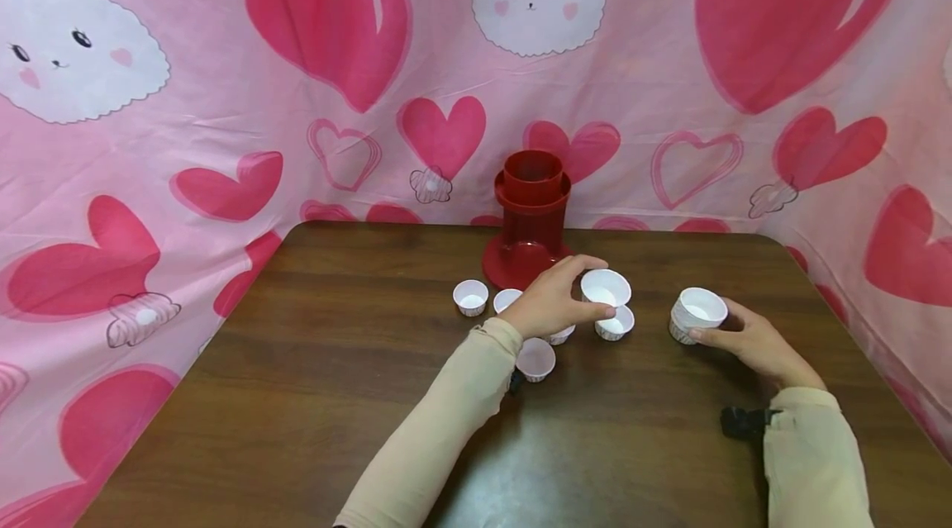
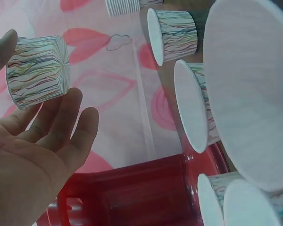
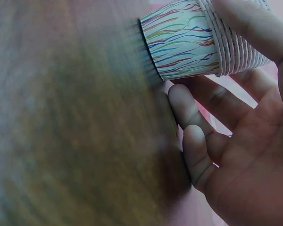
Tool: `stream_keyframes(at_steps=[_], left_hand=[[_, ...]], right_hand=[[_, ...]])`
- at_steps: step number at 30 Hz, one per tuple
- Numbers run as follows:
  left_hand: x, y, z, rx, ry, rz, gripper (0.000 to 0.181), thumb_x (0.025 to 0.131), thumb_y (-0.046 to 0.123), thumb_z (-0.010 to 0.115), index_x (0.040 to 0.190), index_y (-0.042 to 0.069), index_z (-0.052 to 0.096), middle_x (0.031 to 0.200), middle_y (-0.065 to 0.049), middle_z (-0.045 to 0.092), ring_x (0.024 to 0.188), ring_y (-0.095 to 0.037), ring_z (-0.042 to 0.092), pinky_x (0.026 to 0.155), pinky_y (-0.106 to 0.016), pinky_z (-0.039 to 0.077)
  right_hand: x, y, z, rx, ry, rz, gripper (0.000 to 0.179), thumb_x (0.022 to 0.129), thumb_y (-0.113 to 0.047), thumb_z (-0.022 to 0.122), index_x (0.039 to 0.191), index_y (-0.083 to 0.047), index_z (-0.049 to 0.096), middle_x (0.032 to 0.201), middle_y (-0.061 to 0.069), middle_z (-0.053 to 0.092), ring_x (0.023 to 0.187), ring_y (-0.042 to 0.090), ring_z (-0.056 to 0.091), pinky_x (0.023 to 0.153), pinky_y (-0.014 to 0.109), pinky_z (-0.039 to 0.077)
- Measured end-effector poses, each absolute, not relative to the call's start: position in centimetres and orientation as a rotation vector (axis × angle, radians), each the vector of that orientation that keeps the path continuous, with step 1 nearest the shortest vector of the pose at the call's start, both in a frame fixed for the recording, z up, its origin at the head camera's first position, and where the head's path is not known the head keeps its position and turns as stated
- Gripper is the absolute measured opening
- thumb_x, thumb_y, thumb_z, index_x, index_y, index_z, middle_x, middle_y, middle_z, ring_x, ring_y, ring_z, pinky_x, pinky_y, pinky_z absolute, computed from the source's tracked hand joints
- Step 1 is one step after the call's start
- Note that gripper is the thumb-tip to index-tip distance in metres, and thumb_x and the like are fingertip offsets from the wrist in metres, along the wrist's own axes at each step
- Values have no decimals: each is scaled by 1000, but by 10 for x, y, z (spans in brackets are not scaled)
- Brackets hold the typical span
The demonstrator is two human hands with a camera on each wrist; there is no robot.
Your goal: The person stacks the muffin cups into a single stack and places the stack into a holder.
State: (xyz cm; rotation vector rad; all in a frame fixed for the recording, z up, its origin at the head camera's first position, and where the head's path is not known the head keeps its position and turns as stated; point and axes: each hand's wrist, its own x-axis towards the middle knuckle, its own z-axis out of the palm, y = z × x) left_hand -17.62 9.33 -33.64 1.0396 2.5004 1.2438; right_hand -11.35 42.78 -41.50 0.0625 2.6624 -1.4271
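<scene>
The left hand (image 1: 554, 301) pinches a single paper cup (image 1: 606, 287) between thumb and fingertips, lifted just above the loose cups (image 1: 471, 297) scattered on the table (image 1: 297, 396) in front of the red dispenser (image 1: 531, 218). The right hand (image 1: 751, 340) curls round a nested stack of cups (image 1: 695, 315) (the wrist view shows several rims packed together), its base resting on or just above the table, well to the right of the loose ones.

To do this well, I judge the left grip should stay light at the rim so the thin pleated wall does not crush. Keep the cup level, mouth up, and line it squarely over the stack. The right hand should steady the stack low, leaving the top rim free.
</scene>
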Motion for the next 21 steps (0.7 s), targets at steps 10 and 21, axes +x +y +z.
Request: stream_keyframes(at_steps=[10,21], left_hand=[[-180,111,-333,1076,2471,1249,63,88,32,80,142,16,54,135,3,56,114,-8,51,99,-22,42],[-187,138,-331,1119,2450,1212,64,87,32,81,143,15,53,136,3,56,114,-7,51,96,-19,43]], right_hand=[[-113,426,-414,73,2655,-1437,82,95,-32,72,154,6,28,144,38,39,131,54,34,102,75,26],[-115,427,-415,106,2640,-1420,82,95,-34,72,154,3,29,145,36,39,130,53,35,101,74,27]])
